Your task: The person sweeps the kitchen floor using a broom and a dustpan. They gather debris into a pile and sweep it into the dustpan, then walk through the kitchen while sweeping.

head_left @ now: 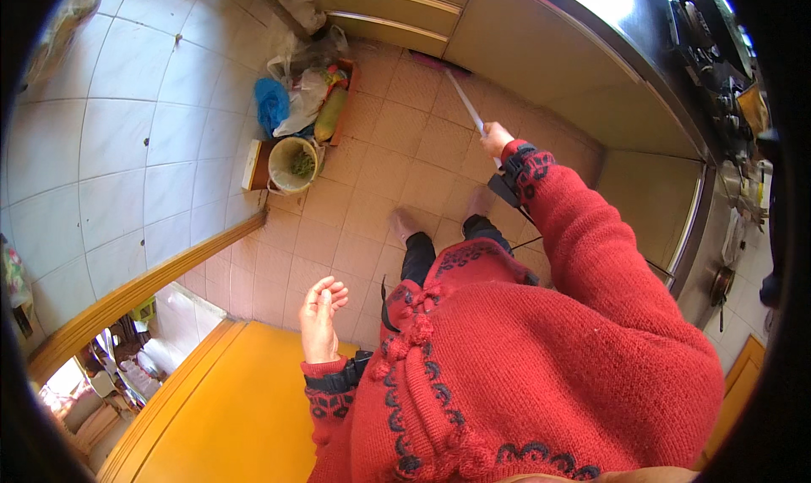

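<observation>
My right hand (497, 139) is wrapped around the white handle (466, 98) of a floor broom or mop; I cannot tell which. At the far end, its flat purple head (437, 61) lies on the floor against the foot of the kitchen cabinets, partly hidden in the gap beneath them. My left hand (322, 318) hangs free with loosely curled fingers and nothing in it, near the yellow wooden door (234, 407). Both wrists carry black straps over red knitted sleeves.
Left of the tiled floor (399, 141) stand a lined bucket (293, 165) with green scraps, a blue plastic bag (272, 107) and a large elongated gourd or melon (331, 115) in an orange box. Cabinets (564, 71) line the far and right sides. A wooden door frame (152, 286) runs along the left.
</observation>
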`<state>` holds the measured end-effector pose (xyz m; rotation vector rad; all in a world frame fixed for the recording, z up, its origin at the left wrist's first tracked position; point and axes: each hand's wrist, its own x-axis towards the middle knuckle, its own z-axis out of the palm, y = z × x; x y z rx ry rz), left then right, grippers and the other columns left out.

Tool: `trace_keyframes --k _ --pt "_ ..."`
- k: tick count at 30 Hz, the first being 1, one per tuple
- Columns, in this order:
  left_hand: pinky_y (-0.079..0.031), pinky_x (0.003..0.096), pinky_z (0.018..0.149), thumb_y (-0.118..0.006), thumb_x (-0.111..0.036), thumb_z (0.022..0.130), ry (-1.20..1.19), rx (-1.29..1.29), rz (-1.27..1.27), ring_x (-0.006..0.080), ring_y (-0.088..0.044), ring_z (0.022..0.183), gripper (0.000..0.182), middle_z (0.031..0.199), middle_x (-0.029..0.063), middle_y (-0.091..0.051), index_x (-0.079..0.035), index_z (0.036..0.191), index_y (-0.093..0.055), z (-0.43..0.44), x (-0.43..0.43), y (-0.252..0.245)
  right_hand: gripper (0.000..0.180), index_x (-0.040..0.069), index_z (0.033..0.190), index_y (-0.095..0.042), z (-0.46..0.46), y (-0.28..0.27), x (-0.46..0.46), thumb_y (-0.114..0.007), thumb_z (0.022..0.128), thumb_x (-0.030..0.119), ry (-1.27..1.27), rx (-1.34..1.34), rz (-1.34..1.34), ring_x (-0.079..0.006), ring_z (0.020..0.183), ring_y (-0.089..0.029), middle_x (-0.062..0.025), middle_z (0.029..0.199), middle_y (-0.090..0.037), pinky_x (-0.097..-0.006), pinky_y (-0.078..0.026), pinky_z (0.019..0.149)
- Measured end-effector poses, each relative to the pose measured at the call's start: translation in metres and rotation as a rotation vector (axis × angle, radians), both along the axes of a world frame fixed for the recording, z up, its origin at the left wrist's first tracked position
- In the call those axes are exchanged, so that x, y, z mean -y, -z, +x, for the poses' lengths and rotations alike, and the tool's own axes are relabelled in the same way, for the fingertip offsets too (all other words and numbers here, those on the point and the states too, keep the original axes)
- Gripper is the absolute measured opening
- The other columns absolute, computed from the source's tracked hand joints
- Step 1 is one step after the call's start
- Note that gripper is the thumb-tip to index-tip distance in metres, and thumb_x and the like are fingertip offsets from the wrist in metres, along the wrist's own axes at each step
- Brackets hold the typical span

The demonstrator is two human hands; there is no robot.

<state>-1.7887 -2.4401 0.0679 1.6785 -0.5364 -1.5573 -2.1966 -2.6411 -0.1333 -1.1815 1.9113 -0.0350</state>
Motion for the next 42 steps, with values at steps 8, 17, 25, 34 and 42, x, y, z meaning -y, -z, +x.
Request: trace_keyframes --k 8,17,25,34,42 --pt "-0.048 0.0276 0.077 -0.049 -0.017 0.092 -0.08 -0.048 -0.013 0.0159 -0.059 0.087 0.026 0.098 0.0101 -0.059 0.0 0.111 -0.052 0.011 0.002 0.008 0.014 -0.003 0.087 -0.056 -0.013 -0.088 -0.058 -0.053 0.077 0.005 0.116 0.381 0.178 -0.0108 0.045 -0.045 -0.0034 0.059 -0.049 -0.0282 -0.035 0.038" --pt "-0.049 0.0275 0.077 -0.048 -0.015 0.093 -0.032 0.006 0.031 0.0156 -0.059 0.088 0.025 0.098 0.0096 -0.059 0.0 0.111 -0.052 0.009 -0.011 0.009 0.023 -0.002 0.096 -0.057 0.065 0.026 0.017 -0.055 0.075 0.008 -0.349 -0.087 -0.355 -0.0312 0.065 -0.063 -0.019 0.073 -0.063 -0.0398 -0.048 0.056" --pt "-0.049 0.0274 0.077 -0.049 -0.016 0.092 -0.04 -0.078 -0.003 0.0154 -0.059 0.086 0.024 0.096 0.009 -0.06 0.0 0.11 -0.053 0.034 -0.006 0.02 0.02 -0.001 0.091 -0.059 0.074 -0.04 -0.106 -0.055 0.074 0.01 -0.636 -0.06 0.088 -0.0383 0.082 -0.06 -0.0231 0.087 -0.062 -0.0454 -0.048 0.07" --pt "-0.048 0.0254 0.076 -0.047 -0.014 0.093 0.02 -0.088 -0.023 0.0134 -0.059 0.085 0.022 0.095 0.0078 -0.061 0.0 0.109 -0.055 0.05 -0.013 0.028 0.023 0.001 0.095 -0.059 0.097 -0.066 -0.112 -0.053 0.074 0.008 -0.413 0.045 -0.016 -0.0384 0.087 -0.06 -0.0267 0.085 -0.06 -0.0444 -0.047 0.073" --pt "-0.048 0.0264 0.076 -0.048 -0.016 0.093 -0.083 -0.064 -0.01 0.014 -0.06 0.084 0.022 0.095 0.0073 -0.061 -0.002 0.108 -0.055 0.044 -0.073 0.026 0.02 0.0 0.093 -0.057 0.126 -0.051 -0.179 -0.05 0.076 0.007 -0.645 0.002 0.088 -0.0391 0.086 -0.06 -0.0227 0.09 -0.062 -0.0445 -0.049 0.072"
